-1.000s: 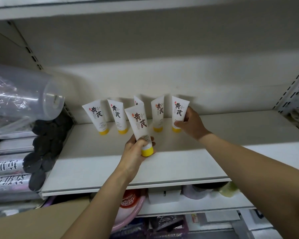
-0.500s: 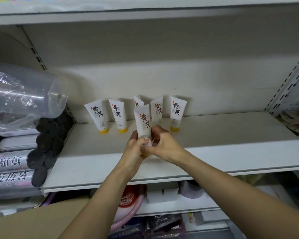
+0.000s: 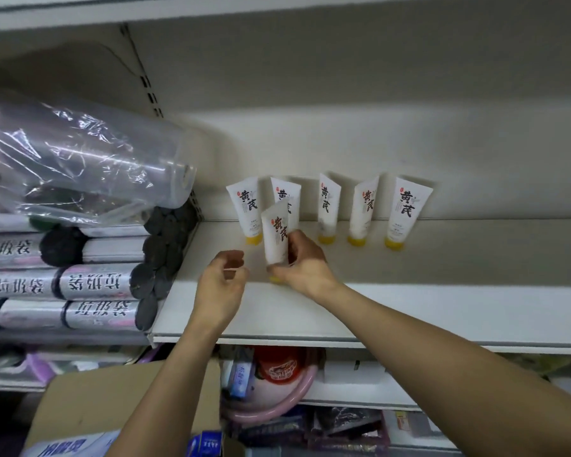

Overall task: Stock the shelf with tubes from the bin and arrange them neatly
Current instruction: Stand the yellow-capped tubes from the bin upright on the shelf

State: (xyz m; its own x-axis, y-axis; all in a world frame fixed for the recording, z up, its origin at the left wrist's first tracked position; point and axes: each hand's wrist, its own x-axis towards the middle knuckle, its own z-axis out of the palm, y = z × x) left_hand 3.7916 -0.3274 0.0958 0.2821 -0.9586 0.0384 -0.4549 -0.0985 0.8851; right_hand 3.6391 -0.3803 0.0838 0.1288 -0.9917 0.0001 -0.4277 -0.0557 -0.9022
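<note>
While the right hand (image 3: 305, 268) grips the tube (image 3: 276, 232) low on its body, fingers (image 3: 297, 245) curled round it just above the yellow cap, the tube's long axis stands near upright, cap down, top tipped slightly left. Whether the cap touches the shelf (image 3: 409, 308) cannot be told. The tube sits ahead of the back row (image 3: 328, 209) of five tubes and overlaps the second from the left. Left hand (image 3: 223, 282) is just left of the tube, apart from it, loosely curled and holding nothing. Bare shelf lies right of the last tube (image 3: 406, 212) and along the front. Judgement: placement falls to the right hand. The tube is oriented like the row, so it needs a sideways carry and a straight set-down on the cap.
</note>
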